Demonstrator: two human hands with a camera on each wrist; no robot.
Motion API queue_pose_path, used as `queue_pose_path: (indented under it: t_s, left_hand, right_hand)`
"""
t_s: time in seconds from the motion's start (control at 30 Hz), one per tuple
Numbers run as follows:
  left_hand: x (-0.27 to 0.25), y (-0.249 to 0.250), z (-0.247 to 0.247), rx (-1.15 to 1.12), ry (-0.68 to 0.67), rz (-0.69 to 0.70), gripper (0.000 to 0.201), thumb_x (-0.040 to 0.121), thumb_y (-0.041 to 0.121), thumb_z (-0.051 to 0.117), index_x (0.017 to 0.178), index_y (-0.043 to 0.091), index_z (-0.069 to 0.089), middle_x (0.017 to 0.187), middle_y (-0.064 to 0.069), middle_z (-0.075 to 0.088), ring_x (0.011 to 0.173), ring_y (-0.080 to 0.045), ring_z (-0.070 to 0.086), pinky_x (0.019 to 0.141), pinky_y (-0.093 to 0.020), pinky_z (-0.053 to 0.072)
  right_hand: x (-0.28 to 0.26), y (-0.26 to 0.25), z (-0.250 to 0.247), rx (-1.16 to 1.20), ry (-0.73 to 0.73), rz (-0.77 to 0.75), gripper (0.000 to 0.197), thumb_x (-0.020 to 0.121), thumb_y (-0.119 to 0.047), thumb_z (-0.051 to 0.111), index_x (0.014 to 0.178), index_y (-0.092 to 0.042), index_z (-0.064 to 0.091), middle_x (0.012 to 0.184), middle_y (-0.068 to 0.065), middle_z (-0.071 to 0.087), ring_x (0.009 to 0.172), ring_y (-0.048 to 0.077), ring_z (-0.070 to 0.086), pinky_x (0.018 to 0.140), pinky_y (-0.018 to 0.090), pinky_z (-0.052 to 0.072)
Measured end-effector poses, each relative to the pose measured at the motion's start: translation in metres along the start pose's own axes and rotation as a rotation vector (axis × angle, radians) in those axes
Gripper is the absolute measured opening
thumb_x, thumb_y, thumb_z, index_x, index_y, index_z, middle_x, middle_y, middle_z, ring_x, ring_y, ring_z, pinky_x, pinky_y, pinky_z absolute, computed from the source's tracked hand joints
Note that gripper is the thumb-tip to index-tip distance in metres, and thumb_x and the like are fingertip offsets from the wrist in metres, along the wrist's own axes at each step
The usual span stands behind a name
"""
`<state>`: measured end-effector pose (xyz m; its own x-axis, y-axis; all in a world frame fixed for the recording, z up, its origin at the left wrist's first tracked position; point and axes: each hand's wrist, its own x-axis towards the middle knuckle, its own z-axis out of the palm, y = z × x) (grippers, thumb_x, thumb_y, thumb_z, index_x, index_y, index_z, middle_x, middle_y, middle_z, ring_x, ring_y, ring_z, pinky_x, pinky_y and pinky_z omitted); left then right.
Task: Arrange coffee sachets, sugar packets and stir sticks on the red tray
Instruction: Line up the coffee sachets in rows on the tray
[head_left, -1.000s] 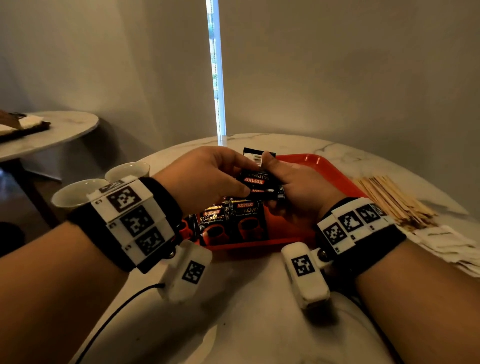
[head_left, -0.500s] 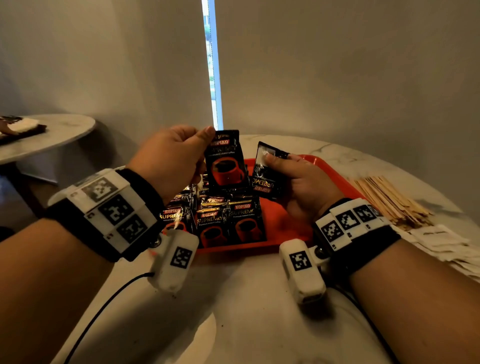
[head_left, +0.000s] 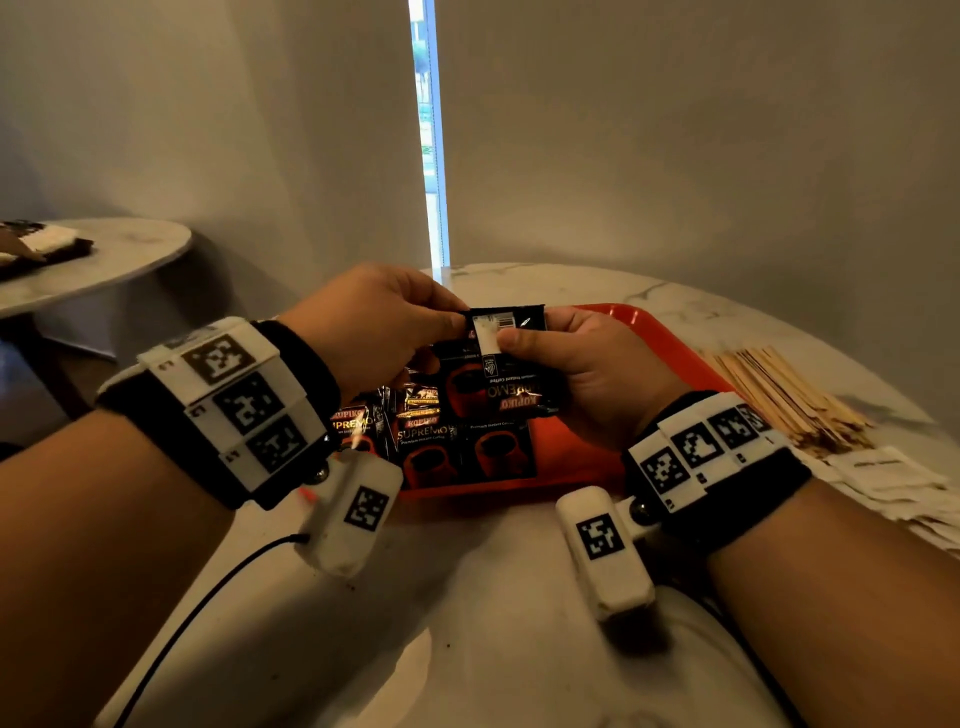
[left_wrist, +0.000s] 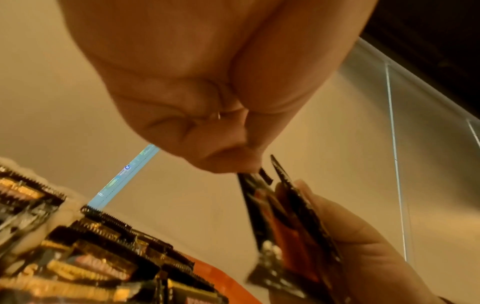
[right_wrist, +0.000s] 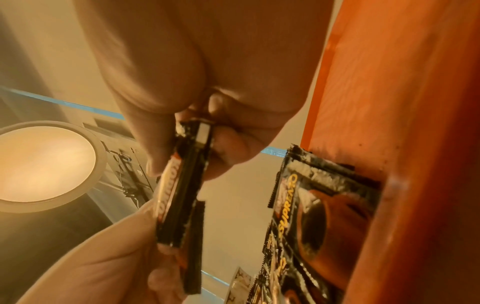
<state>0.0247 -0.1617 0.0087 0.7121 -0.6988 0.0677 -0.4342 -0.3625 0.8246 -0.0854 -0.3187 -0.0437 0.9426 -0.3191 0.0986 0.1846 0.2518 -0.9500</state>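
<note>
Above the red tray, both hands hold black coffee sachets. My right hand grips them with its thumb across the top one. My left hand pinches a sachet's upper left edge. The left wrist view shows two sachets edge-on between the hands, and the right wrist view shows the same stack. More coffee sachets lie on the tray's left part. Wooden stir sticks are piled right of the tray on the marble table. White sugar packets lie in front of the sticks.
A second round table with a dark tray stands at the far left. A wall and a narrow window strip lie close behind the table. A black cable runs from the left wrist over the table's front.
The left hand, which held one sachet upright apart from the right hand, has brought it against the right hand's sachet. Both hands now hold the sachets together over the tray.
</note>
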Motion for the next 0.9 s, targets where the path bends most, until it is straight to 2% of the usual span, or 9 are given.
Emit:
queue_pose_path:
  t_s: [0.1, 0.23, 0.37, 0.5, 0.57, 0.67, 0.73, 0.8, 0.9]
  left_hand:
    - [0.005, 0.001, -0.01, 0.02, 0.035, -0.015, 0.005, 0.092, 0.018, 0.068, 0.092, 0.02, 0.073, 0.074, 0.001, 0.067, 0.053, -0.008, 0.053, 0.047, -0.021, 0.039]
    - [0.011, -0.01, -0.032, 0.029, 0.062, -0.118, 0.008, 0.093, 0.009, 0.063, 0.092, 0.013, 0.069, 0.078, -0.006, 0.064, 0.058, -0.016, 0.054, 0.047, -0.021, 0.035]
    - [0.012, -0.036, -0.049, 0.114, 0.029, -0.239, 0.012, 0.092, 0.008, 0.063, 0.085, 0.015, 0.069, 0.073, -0.01, 0.065, 0.062, -0.022, 0.058, 0.054, -0.023, 0.037]
    - [0.008, -0.055, -0.053, 0.133, 0.008, -0.352, 0.008, 0.091, 0.007, 0.065, 0.089, 0.013, 0.07, 0.07, -0.012, 0.065, 0.06, -0.023, 0.059, 0.052, -0.024, 0.042]
    - [0.004, -0.062, -0.051, 0.134, 0.001, -0.366, 0.007, 0.09, 0.006, 0.065, 0.091, 0.011, 0.069, 0.067, -0.011, 0.062, 0.055, -0.02, 0.057, 0.046, -0.022, 0.039]
    - [0.002, -0.072, -0.047, 0.139, -0.017, -0.377, 0.005, 0.088, 0.007, 0.067, 0.091, 0.01, 0.07, 0.069, -0.013, 0.061, 0.054, -0.019, 0.057, 0.047, -0.022, 0.039]
    - [0.001, -0.074, -0.046, 0.154, -0.006, -0.385, 0.005, 0.087, 0.007, 0.069, 0.09, 0.011, 0.071, 0.069, -0.013, 0.062, 0.052, -0.018, 0.056, 0.049, -0.023, 0.039]
    - [0.0, -0.073, -0.046, 0.179, 0.012, -0.383, 0.006, 0.087, 0.007, 0.069, 0.089, 0.011, 0.072, 0.061, -0.011, 0.06, 0.045, -0.016, 0.049, 0.047, -0.021, 0.036]
    - [-0.001, -0.069, -0.046, 0.196, 0.008, -0.371, 0.011, 0.087, 0.001, 0.067, 0.089, 0.011, 0.072, 0.05, -0.007, 0.054, 0.039, -0.014, 0.042, 0.043, -0.021, 0.033]
  right_hand:
    - [0.001, 0.0, -0.001, 0.024, 0.005, -0.017, 0.042, 0.077, -0.009, 0.068, 0.116, 0.008, 0.064, 0.106, 0.025, 0.07, 0.094, 0.035, 0.07, 0.082, 0.044, 0.06]
    - [0.01, 0.001, -0.013, 0.084, 0.147, -0.033, 0.041, 0.077, -0.009, 0.07, 0.114, 0.008, 0.063, 0.098, 0.022, 0.071, 0.087, 0.034, 0.07, 0.08, 0.046, 0.059]
    - [0.014, 0.007, -0.022, 0.063, 0.223, 0.014, 0.022, 0.09, -0.005, 0.065, 0.11, 0.004, 0.064, 0.093, 0.018, 0.072, 0.08, 0.029, 0.072, 0.077, 0.042, 0.06]
    - [0.015, 0.01, -0.024, 0.006, 0.236, 0.031, 0.009, 0.091, -0.007, 0.066, 0.099, -0.002, 0.066, 0.085, 0.015, 0.073, 0.075, 0.027, 0.071, 0.074, 0.041, 0.054]
    - [0.015, 0.01, -0.024, -0.006, 0.237, 0.032, 0.015, 0.09, -0.008, 0.067, 0.103, -0.001, 0.066, 0.086, 0.014, 0.074, 0.075, 0.026, 0.072, 0.076, 0.04, 0.052]
    - [0.015, 0.011, -0.023, 0.012, 0.239, 0.04, 0.033, 0.09, -0.008, 0.067, 0.119, 0.004, 0.061, 0.091, 0.016, 0.074, 0.08, 0.027, 0.073, 0.084, 0.043, 0.057]
    - [0.015, 0.011, -0.023, 0.015, 0.236, 0.044, 0.04, 0.088, -0.01, 0.069, 0.124, 0.007, 0.059, 0.095, 0.017, 0.074, 0.083, 0.029, 0.073, 0.096, 0.049, 0.051]
    - [0.015, 0.011, -0.024, 0.023, 0.233, 0.043, 0.043, 0.086, -0.011, 0.071, 0.123, 0.006, 0.061, 0.097, 0.018, 0.074, 0.085, 0.03, 0.073, 0.101, 0.052, 0.047]
    - [0.014, 0.011, -0.024, 0.021, 0.234, 0.048, 0.048, 0.083, -0.011, 0.072, 0.125, 0.007, 0.059, 0.099, 0.019, 0.074, 0.087, 0.03, 0.073, 0.094, 0.048, 0.053]
